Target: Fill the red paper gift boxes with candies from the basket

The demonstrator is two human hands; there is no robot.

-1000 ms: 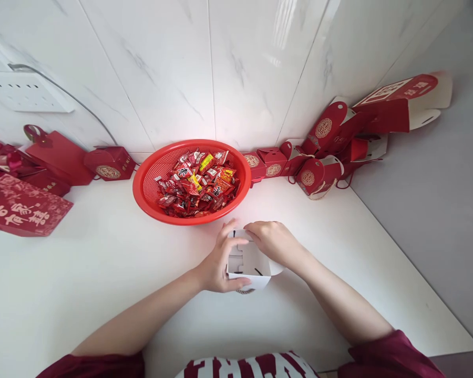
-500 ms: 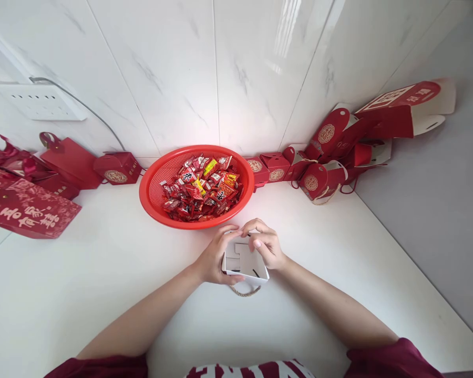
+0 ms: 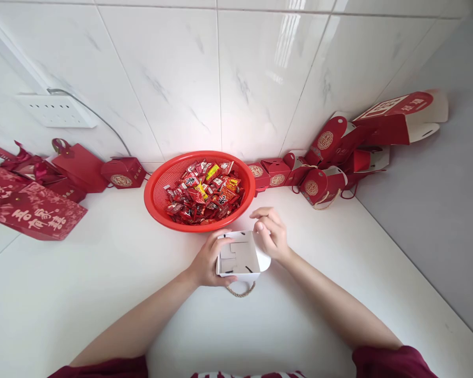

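Basket beyond box, red cartons alongside

Soft, cool light fills the scene brightly and fairly evenly. A striped white glare shows high on the glossy white marbled tile wall, its source out of view. Faint, soft-edged shading greys the lower middle of the flat white desk, and the open, white-lined cardboard box has pale inner shadows. The centre is reasonably crisp; the large red-and-cream cardboard carton toward the right looks stretched and softer, and the upper right corner darkens.
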